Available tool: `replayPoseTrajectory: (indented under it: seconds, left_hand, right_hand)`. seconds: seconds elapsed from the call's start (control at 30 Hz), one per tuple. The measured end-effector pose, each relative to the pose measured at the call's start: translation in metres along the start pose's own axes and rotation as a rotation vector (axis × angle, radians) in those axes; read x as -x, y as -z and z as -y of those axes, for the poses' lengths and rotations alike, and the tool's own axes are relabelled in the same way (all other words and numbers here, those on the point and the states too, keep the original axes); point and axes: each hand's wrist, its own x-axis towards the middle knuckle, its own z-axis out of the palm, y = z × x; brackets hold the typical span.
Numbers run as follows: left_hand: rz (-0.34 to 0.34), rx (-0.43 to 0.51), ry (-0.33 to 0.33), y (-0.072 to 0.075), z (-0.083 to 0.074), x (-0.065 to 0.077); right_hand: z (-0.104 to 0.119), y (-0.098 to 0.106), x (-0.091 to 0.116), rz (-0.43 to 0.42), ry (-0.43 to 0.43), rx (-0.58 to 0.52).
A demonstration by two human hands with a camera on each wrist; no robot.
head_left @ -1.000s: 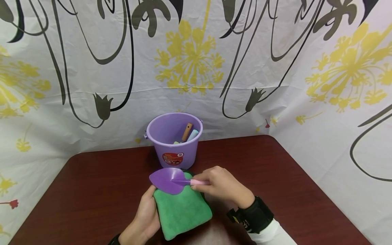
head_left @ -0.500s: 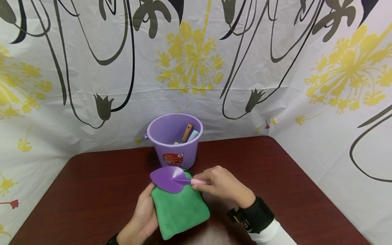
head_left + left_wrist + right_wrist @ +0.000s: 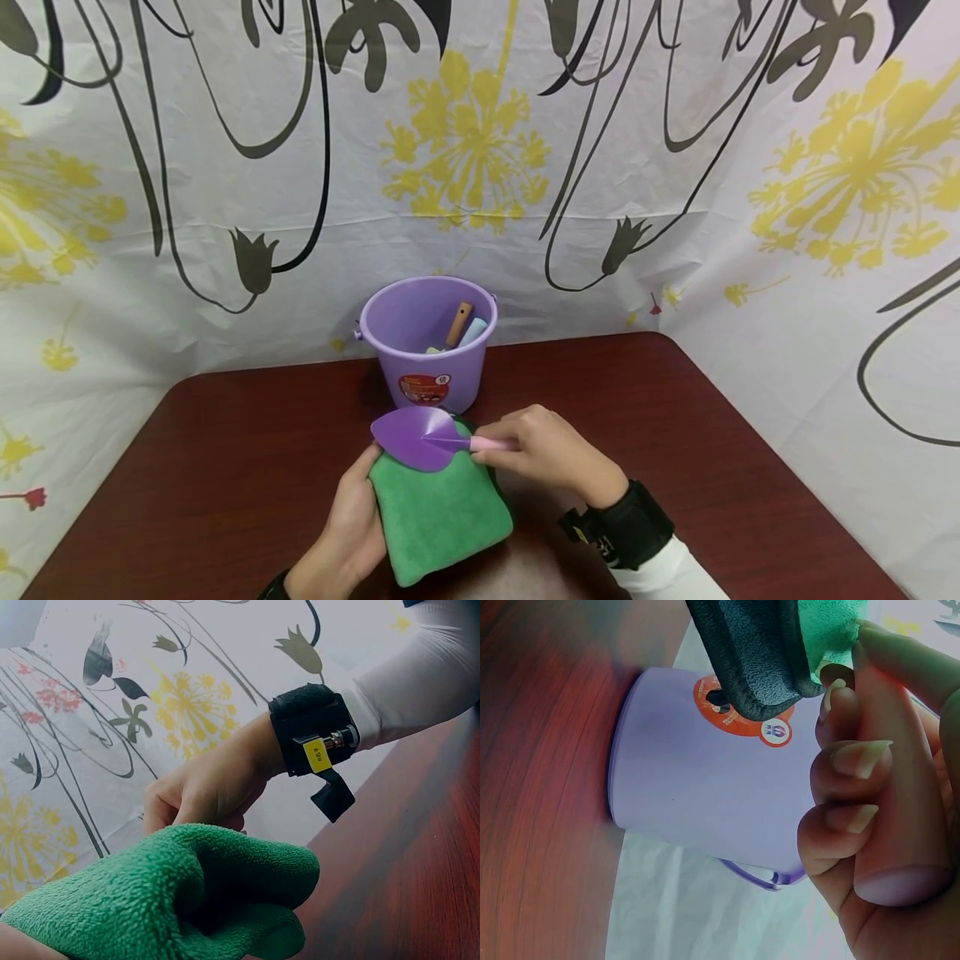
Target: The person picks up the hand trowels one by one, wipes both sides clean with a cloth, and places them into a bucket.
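Observation:
My right hand [image 3: 551, 454] grips the pink handle [image 3: 900, 787] of a purple hand trowel [image 3: 415, 437], fingers curled round it. The blade points left and lies over the upper part of a folded green cloth [image 3: 442, 521]. My left hand [image 3: 348, 521] holds this cloth by its left side, thumb near the blade's tip and the other fingers mostly hidden beneath. In the left wrist view the fluffy cloth [image 3: 112, 892] shows open folds, and it hides the trowel. The right wrist view shows the cloth's dark folded edge [image 3: 761, 667] beyond the fingers.
A light purple bucket [image 3: 468, 375] stands behind the hands, near the table's back edge. In it are a brown handle [image 3: 459, 323] and a light blue one [image 3: 473, 332]. The dark red table [image 3: 225, 467] is backed by a flower-patterned sheet [image 3: 480, 250].
The cloth and left hand have shifted slightly left. The trowel has moved slightly right and up over the cloth. Both hands keep their holds.

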Motion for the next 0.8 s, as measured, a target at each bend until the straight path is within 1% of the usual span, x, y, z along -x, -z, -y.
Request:
replayPoseTrajectory:
  seconds: [0.37, 0.63, 0.8]
  left_hand:
    - [-0.023, -0.005, 0.0, 0.0011, 0.0014, -0.0012]
    - [-0.015, 0.001, 0.008, 0.0017, 0.0013, -0.0015]
    - [-0.013, 0.006, 0.0, 0.0017, 0.0017, -0.0024]
  right_hand:
    - [-0.0023, -0.0013, 0.0007, 0.014, -0.009, -0.009]
    - [-0.0031, -0.0015, 0.0005, 0.014, -0.009, -0.011]
    - [-0.0024, -0.0008, 0.0002, 0.018, -0.014, -0.014]
